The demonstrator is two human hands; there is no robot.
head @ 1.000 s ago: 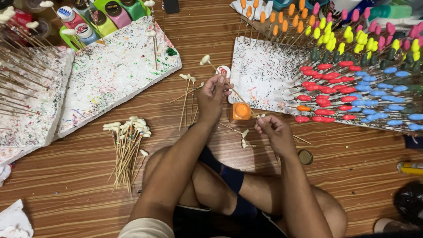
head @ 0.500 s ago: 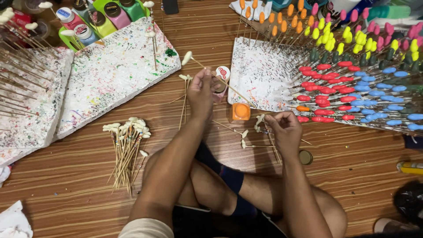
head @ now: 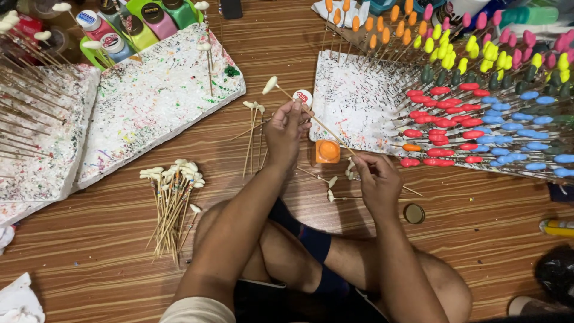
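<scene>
Wood floor under me, foam boards either side. Between both hands a stick (head: 311, 116) slants, bud up-left; my left hand (head: 286, 127) pinches its middle, my right hand (head: 372, 176) pinches its lower end beside the orange jar (head: 327, 151).

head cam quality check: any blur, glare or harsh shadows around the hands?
Head view: left hand and right hand look sharp, as does the stick between them; light is soft and even, with faint shadows on the wooden floor; no glare; mild wide-angle bending at the edges.
</scene>
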